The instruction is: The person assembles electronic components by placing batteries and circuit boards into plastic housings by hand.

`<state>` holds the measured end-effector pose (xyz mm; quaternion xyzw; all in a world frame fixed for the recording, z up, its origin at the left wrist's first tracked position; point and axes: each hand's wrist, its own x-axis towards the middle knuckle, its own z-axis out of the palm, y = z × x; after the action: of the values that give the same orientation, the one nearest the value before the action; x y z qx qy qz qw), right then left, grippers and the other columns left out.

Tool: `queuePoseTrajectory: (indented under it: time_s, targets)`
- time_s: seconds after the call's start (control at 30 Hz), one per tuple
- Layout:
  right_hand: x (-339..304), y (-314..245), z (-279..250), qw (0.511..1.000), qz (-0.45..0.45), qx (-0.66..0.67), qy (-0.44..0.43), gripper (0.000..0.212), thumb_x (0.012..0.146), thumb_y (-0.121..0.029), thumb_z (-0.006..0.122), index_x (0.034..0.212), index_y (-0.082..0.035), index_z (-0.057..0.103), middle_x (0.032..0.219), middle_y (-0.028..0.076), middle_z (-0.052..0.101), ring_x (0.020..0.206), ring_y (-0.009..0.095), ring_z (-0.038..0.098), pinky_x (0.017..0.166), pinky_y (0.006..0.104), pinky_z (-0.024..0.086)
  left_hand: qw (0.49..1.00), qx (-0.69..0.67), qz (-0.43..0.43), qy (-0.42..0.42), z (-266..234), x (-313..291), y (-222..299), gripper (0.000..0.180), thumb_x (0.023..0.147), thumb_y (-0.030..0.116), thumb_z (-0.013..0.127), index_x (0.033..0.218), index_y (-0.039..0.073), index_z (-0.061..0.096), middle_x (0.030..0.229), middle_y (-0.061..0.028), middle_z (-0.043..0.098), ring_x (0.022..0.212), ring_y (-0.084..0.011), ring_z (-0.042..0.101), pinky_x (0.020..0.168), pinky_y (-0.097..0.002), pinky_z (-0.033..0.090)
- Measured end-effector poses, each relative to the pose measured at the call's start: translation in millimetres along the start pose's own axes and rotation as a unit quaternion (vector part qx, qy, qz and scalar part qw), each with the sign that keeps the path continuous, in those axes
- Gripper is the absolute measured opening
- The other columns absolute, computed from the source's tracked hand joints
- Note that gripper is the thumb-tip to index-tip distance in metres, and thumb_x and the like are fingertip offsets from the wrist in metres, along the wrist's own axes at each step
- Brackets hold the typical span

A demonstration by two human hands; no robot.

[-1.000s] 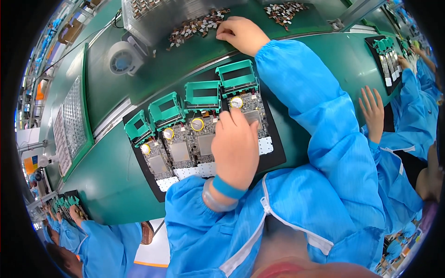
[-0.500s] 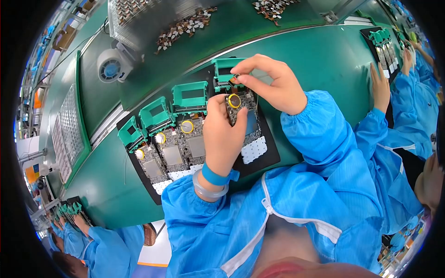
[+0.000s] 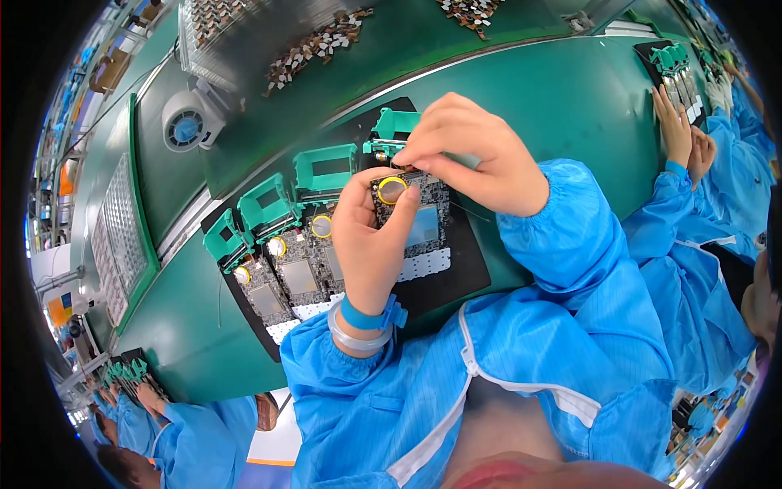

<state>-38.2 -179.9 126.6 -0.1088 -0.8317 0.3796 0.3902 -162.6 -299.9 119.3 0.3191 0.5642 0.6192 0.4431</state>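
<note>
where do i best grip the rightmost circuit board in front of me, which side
Likely the left edge of the circuit board, beside the yellow-ringed coin cell, coming from the left with the thumb on top: the board is flat and thin, giving an edge to pinch. The left hand holds it there; the right hand crowds its far end.

It's the left fisheye of a head-worn pair, looking down at the bench [image 3: 582, 106] from pretty close. The left hand [image 3: 368, 236] and right hand [image 3: 476, 155] land around mid-frame, the wearer's blue jacket [image 3: 554, 326] fills the lower middle, and straight edges bow toward the rim.
</note>
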Motion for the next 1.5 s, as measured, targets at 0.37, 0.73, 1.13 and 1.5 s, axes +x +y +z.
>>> queuePoseTrajectory:
  time_s: [0.37,0.73,1.13,1.5]
  targets:
    - [2,-5,-7,1.0,0.017,-0.005,-0.01,0.015,0.076,0.001,0.063,0.09,-0.005,0.068,0.085,0.004,0.063,0.085,0.021,0.053,0.072,0.0313,0.046,1.0,0.005,0.015,-0.001,5,0,6,0.023,0.083,-0.003,0.061,0.104,-0.002,0.052,0.087,-0.0012,0.058,0.079,-0.0045,0.054,0.066,-0.0171,0.043]
    - [3,-10,-16,0.999,0.017,0.024,-0.029,0.019,0.075,0.003,0.061,0.092,-0.004,0.066,0.085,0.005,0.063,0.085,0.02,0.052,0.074,0.033,0.045,1.0,-0.011,0.018,-0.003,10,-1,11,0.022,0.083,-0.002,0.061,0.103,-0.001,0.052,0.086,-0.0016,0.058,0.076,-0.0047,0.054,0.065,-0.0174,0.043]
    - [-3,-23,-6,0.989,0.133,0.064,-0.013,0.03,0.072,0.007,0.054,0.099,-0.005,0.056,0.083,0.003,0.053,0.085,0.017,0.052,0.081,0.0305,0.042,0.995,0.034,0.071,0.065,23,-6,6,0.014,0.084,0.002,0.061,0.096,0.0,0.054,0.084,-0.0018,0.058,0.075,-0.0048,0.053,0.064,-0.0169,0.041]
    - [-69,-69,-64,0.932,0.164,-0.252,0.204,0.034,0.073,-0.002,0.063,0.106,-0.003,0.055,0.112,0.013,0.054,0.106,0.029,0.05,0.093,0.0368,0.038,0.989,0.143,-0.04,-0.006,14,-5,10,0.04,0.085,0.008,0.061,0.117,0.0,0.038,0.098,-0.0104,0.057,0.083,-0.0119,0.054,0.069,-0.0214,0.045]
